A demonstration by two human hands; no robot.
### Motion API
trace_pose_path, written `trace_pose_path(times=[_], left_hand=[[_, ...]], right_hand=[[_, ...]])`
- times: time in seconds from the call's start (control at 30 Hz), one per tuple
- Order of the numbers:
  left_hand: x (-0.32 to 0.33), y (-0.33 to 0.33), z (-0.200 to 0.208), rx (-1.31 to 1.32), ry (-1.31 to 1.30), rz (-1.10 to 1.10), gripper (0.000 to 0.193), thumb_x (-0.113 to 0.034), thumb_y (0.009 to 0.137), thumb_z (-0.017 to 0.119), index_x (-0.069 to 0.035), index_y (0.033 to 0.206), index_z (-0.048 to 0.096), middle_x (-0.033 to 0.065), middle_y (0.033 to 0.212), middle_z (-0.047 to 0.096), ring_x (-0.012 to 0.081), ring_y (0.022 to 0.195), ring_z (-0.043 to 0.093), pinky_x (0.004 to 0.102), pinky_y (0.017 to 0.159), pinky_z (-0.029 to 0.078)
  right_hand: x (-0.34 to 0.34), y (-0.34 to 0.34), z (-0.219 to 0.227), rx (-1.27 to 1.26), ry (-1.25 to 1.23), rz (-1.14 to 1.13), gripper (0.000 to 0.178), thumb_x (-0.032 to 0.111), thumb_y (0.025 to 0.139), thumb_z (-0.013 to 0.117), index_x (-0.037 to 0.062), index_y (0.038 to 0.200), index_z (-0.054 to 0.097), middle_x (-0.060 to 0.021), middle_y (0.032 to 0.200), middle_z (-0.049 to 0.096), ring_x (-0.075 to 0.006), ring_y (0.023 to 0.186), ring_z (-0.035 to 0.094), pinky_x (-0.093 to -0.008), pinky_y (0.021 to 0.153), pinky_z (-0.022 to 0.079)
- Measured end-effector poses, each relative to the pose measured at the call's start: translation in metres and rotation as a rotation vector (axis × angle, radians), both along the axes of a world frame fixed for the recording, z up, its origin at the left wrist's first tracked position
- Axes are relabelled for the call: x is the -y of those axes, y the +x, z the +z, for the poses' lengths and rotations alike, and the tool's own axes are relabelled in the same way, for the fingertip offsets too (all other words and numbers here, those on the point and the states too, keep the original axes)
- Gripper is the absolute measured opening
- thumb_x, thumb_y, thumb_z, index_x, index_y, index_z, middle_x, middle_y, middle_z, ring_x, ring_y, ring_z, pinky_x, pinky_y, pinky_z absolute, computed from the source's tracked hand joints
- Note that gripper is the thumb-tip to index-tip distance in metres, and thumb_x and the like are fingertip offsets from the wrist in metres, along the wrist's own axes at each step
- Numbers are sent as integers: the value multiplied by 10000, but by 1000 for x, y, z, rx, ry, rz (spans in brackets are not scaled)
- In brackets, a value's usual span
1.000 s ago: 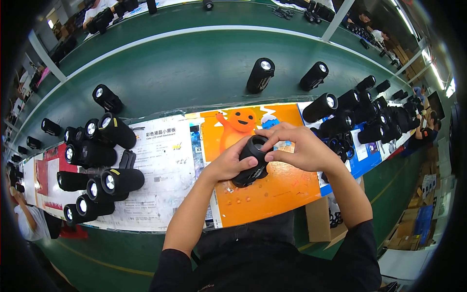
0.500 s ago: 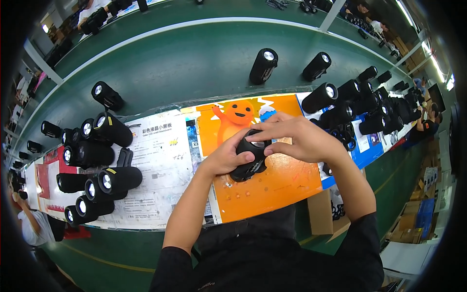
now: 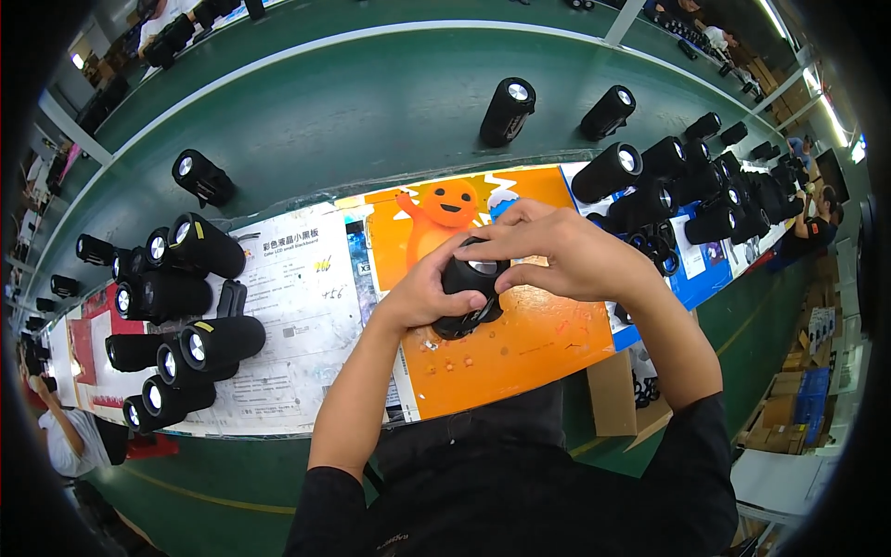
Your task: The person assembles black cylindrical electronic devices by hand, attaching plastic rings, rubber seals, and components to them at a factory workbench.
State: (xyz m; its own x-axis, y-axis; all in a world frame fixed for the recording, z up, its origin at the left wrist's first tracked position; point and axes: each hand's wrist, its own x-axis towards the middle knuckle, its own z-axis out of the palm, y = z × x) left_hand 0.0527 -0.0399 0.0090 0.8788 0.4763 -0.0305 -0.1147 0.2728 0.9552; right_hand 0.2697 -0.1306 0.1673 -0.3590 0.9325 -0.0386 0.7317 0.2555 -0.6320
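Note:
A black cylindrical speaker [image 3: 471, 278] stands slightly tilted over the orange printed mat [image 3: 548, 339], its round silver-centred end facing up. My left hand [image 3: 429, 293] wraps around its left side, the thumb across the front. From the right, my right hand [image 3: 571, 252] grips the upper rim, index finger over the far edge and thumb at the near right edge. Part of the speaker's upper side is hidden behind my fingers.
Several black speakers [image 3: 223, 342] lie on the white printed sheet [image 3: 297, 371] at left. More speakers [image 3: 608, 173] crowd the right side. Single speakers [image 3: 508, 113] stand on the green surface beyond. An open cardboard box [image 3: 613, 399] sits below the table edge.
The speaker's top end has tipped a little more toward me, showing more of its silver centre. Both hands stay on it. The whole view has shifted slightly.

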Motion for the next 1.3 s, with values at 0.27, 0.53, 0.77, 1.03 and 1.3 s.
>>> trace_pose_path(times=[0.27,0.53,0.77,1.03,1.3], left_hand=[[-7,-15,-13,107,-24,-106,985,-380,801,970,-23,1605,528,93,1424,692,199,1284,683,360,1135,524],[17,-22,-17,117,59,11,811,-464,799,958,-13,1410,673,68,1284,726,189,1194,693,351,1090,528],[15,-21,-8,173,37,64,791,-486,821,954,15,1364,668,79,1215,743,184,1088,728,352,1018,576],[-2,-16,-33,490,-481,215,820,-762,960,727,-78,1389,588,160,1109,718,328,1024,765,474,887,675],[-13,-18,-21,576,-196,553,792,-723,1038,664,-115,1520,503,201,1383,675,358,1321,683,501,1121,589]], right_hand=[[11,-20,2,107,170,93,538,209,879,905,162,1403,796,-91,1271,803,-353,1129,654,-446,1008,585],[16,-26,13,-26,279,-75,380,257,927,907,60,1240,820,-152,1139,802,-316,1060,760,-407,943,618],[-2,-73,-61,-1110,148,-163,385,130,1110,556,43,740,488,-22,681,487,-125,605,428,-328,618,375],[-4,-40,-75,-1173,179,-369,250,187,1160,576,47,954,556,-38,888,574,-154,849,553,-336,805,462],[16,-91,-151,-1410,-259,-612,520,246,1129,722,96,1543,446,-157,1341,681,-193,1037,728,-350,836,632]])
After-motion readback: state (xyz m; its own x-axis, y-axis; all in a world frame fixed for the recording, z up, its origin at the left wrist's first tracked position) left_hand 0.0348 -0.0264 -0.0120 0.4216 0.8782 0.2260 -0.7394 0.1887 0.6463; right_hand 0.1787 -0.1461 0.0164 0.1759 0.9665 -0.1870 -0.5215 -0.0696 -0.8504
